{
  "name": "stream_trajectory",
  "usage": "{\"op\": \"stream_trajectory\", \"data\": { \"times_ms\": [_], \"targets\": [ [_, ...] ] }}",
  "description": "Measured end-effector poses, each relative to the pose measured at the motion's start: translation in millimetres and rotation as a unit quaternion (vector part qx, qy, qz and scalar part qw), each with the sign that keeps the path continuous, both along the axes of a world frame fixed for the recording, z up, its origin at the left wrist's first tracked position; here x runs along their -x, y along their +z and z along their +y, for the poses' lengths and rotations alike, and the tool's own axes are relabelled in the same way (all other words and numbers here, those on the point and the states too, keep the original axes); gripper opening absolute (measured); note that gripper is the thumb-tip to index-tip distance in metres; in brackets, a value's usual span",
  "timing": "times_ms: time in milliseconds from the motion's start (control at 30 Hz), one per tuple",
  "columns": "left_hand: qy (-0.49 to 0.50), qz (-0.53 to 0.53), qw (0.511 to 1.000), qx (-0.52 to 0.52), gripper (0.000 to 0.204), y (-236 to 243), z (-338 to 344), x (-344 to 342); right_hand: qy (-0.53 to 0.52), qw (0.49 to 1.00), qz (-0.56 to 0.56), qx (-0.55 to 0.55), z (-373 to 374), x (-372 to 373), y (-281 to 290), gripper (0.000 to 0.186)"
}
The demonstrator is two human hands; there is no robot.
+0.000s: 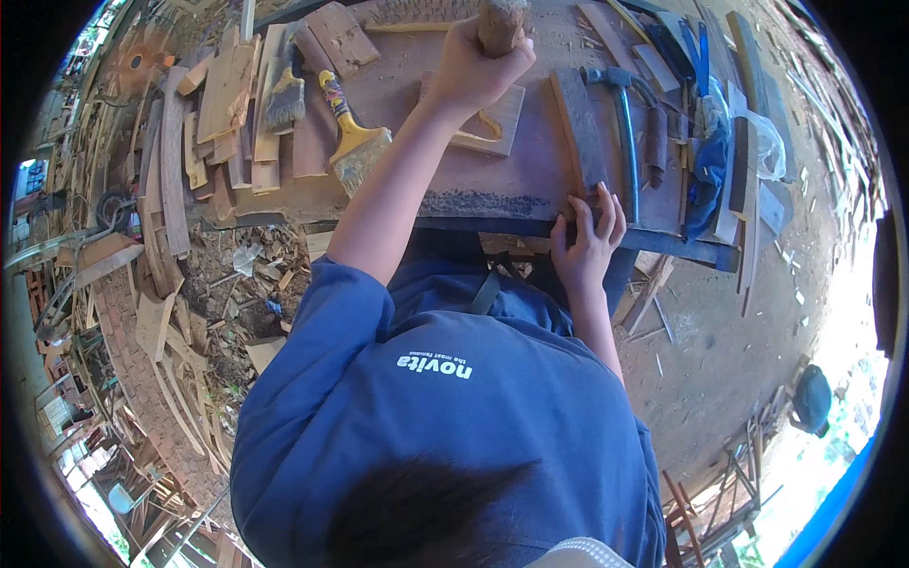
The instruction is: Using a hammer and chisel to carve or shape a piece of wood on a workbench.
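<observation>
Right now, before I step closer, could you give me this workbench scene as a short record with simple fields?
Place: brown-topped workbench
Left hand: the left hand grips a thick, rounded brown wooden piece
Right hand: the right hand, fingers spread, is at the near edge by a long, narrow dark wooden board; contact with the board is unclear
Right of that board: hammer with a shiny metal handle
Left of left forearm: yellow-handled paintbrush, grey-bristled brush
Far right: crumpled dark-blue cloth
</observation>
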State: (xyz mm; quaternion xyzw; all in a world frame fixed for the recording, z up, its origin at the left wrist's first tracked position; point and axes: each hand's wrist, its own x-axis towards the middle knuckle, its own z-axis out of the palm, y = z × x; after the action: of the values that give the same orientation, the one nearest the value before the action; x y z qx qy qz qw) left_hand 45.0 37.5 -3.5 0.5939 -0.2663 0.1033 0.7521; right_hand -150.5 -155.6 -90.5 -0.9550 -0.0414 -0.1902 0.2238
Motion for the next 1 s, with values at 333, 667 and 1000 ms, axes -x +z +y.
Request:
{"op": "stream_trajectory", "data": {
  "times_ms": [333, 667, 1000],
  "targets": [
    [0.102, 0.028, 0.985, -0.138, 0.015, 7.1, 4.6, 8.7, -0.003, 1.0, 0.0, 0.006, -0.6, 0.5, 0.3, 0.032],
    [-0.008, 0.034, 0.999, -0.017, 0.032, 3.1, 4.3, 2.1, -0.001, 0.999, 0.024, -0.025, 1.0, 0.9, 13.5, 0.039],
    [0.033, 0.086, 0.993, -0.075, 0.028, 7.4, -0.6, 5.1, -0.076, 0.95, 0.291, -0.083, -10.3, -64.0, 72.8, 0.046]
  ]
}}
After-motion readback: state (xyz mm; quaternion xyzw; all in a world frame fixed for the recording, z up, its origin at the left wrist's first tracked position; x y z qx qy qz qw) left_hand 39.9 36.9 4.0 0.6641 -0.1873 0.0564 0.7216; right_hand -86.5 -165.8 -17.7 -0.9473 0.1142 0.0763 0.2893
